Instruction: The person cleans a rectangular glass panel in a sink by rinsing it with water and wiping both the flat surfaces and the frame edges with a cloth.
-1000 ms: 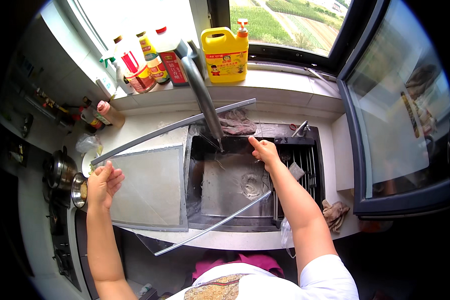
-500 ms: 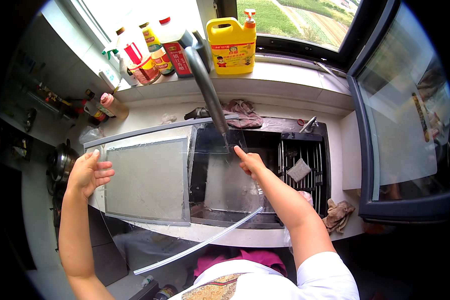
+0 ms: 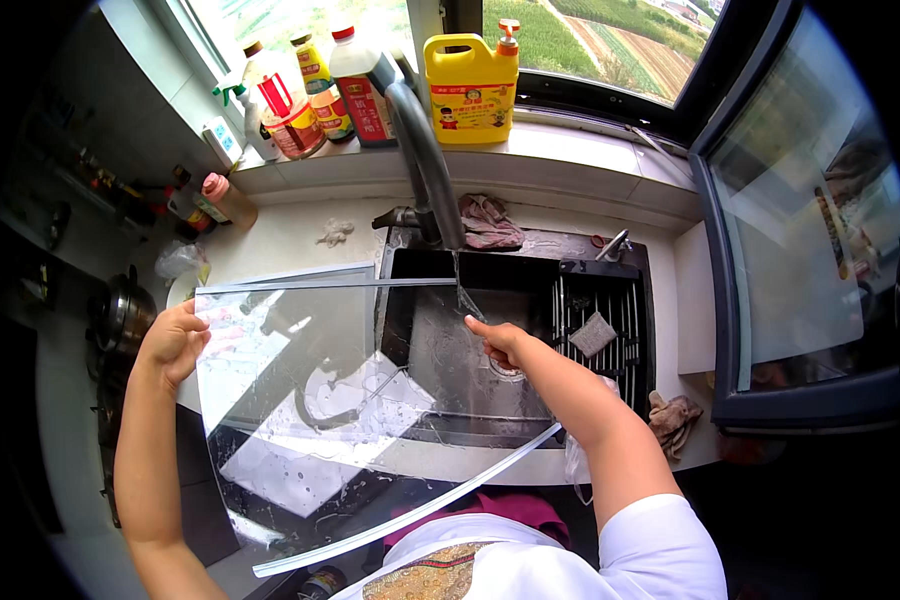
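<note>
Both hands are on the glass panel (image 3: 300,390) here, one at each side, and it's up in the air over the left part of the sink (image 3: 515,272) and the stretch of counter (image 3: 285,225) to its left. The left hand (image 3: 177,345) is closed around the left edge near the far corner, while the right hand (image 3: 496,342) grips the right edge, thumb on top and fingers curled under. A grey strip (image 3: 320,285) lines the far edge; a pale strip (image 3: 410,518) runs along the near one, which hangs out past the counter's front edge, close to the person's white shirt (image 3: 510,560). Drops dot the glass, and it's catching bright window reflections!

Look at the faucet (image 3: 425,165) — water (image 3: 459,272) is streaming down right by the panel's far right corner, close to that right thumb; whether it strikes the glass, I can't tell.

Over on the sink's right side sits a dark rack (image 3: 625,300) with a grey sponge (image 3: 593,334) on it. A pinkish cloth (image 3: 488,222) lies bunched at the sink's back edge, and a brown rag (image 3: 673,422) is crumpled at the counter's front right corner.
</note>
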Demonstrator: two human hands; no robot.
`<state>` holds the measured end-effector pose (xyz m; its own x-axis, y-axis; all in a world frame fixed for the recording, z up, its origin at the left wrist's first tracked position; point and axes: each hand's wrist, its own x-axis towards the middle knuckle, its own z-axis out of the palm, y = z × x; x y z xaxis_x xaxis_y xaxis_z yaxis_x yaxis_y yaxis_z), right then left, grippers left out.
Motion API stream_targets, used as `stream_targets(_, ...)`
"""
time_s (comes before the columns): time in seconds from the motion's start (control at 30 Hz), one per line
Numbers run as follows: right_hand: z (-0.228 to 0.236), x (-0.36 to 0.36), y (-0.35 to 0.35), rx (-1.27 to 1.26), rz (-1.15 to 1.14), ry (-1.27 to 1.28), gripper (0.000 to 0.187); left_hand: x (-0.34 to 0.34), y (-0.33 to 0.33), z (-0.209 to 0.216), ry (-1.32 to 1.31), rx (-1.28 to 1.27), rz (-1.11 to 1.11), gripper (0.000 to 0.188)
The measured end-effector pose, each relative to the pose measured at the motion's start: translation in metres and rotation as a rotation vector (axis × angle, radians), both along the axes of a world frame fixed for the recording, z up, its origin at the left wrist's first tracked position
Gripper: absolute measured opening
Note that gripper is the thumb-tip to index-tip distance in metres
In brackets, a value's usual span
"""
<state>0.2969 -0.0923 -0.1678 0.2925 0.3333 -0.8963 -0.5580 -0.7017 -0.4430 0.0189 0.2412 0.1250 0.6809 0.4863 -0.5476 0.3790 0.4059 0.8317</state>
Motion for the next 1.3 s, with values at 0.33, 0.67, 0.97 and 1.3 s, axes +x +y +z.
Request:
stream_targets(0.33,0.020,0.012,-0.038,-0.072,-0.054,-0.008,0.069,-0.008,-0.024,-0.062,-0.454,-0.219,0.023,0.074)
stream_targets(0.67,0.071,0.024,-0.136,-0.221,-0.200,-0.213,0.054,0.019,-0.045,-0.141,-0.167,-0.282,-0.103,0.066)
stream_targets(0.97,0.084,0.003,-0.223,-0.271,-0.439,-0.193,0.047,0.073,-0.058,-0.196,0.050,-0.367,-0.259,0.037)
stream_targets(1.3,0.139,-0.016,-0.256,-0.213,-0.636,-0.320,0.042,0.141,-0.068,-0.209,0.115,-0.272,-0.534,0.020)
